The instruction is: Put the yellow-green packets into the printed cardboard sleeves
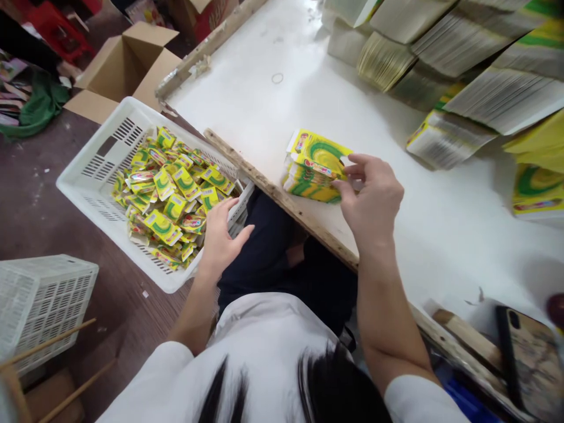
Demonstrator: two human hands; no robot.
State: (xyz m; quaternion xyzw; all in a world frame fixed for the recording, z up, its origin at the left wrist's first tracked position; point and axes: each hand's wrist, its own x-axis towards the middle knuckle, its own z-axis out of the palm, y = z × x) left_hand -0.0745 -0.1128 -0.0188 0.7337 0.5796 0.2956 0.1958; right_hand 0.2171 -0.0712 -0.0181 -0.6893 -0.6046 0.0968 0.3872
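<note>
My left hand (pixel 222 238) is over the near right rim of a white plastic crate (pixel 158 276), its fingers spread and nothing in them. Inside the crate lie many small yellow and green printed cartons (pixel 187 183), heaped loosely. My right hand (pixel 372 197) is at the right end of a stack of flat yellow cartons (pixel 315 167) on the white table. Its thumb and fingers pinch the edge of the upper cartons. The stack sits close to the table's wooden edge.
Bundles of flat cartons (pixel 467 41) are piled at the table's far right. A phone (pixel 533 358) lies at the lower right. An open cardboard box (pixel 127 64) stands beyond the crate on the floor. Another white crate (pixel 48 305) is at the left. A wooden strip (pixel 282 200) borders the table.
</note>
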